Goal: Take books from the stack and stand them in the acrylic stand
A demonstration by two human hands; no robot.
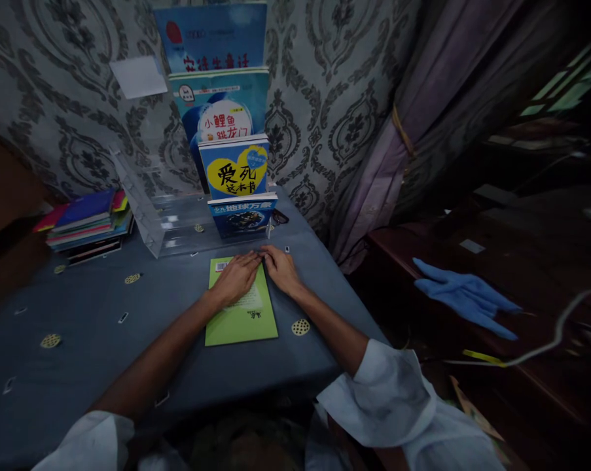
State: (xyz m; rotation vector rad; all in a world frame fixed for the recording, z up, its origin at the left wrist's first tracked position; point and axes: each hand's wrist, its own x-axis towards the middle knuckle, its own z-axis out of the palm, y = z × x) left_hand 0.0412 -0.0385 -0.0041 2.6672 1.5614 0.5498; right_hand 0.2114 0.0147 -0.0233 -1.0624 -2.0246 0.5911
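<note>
A green book (241, 327) lies flat on the grey-blue tablecloth (177, 366), its barcode at the upper left. My left hand (237, 278) rests flat on its upper part, fingers stretched toward the top right corner. At that corner my right hand (280, 269) touches the book's edge, its fingertips close to those of my left hand. Neither hand grasps anything that shows. Just behind, a clear stepped rack (177, 239) holds several upright books, with a blue one (241, 219) lowest in front.
A stack of books (89, 226) lies at the table's left back. Dark glasses (280, 216) are right of the rack. Beyond the table's right edge, a blue glove (465, 294) and a pale cable (560, 333) lie on a dark red surface. A curtain (383, 150) hangs behind.
</note>
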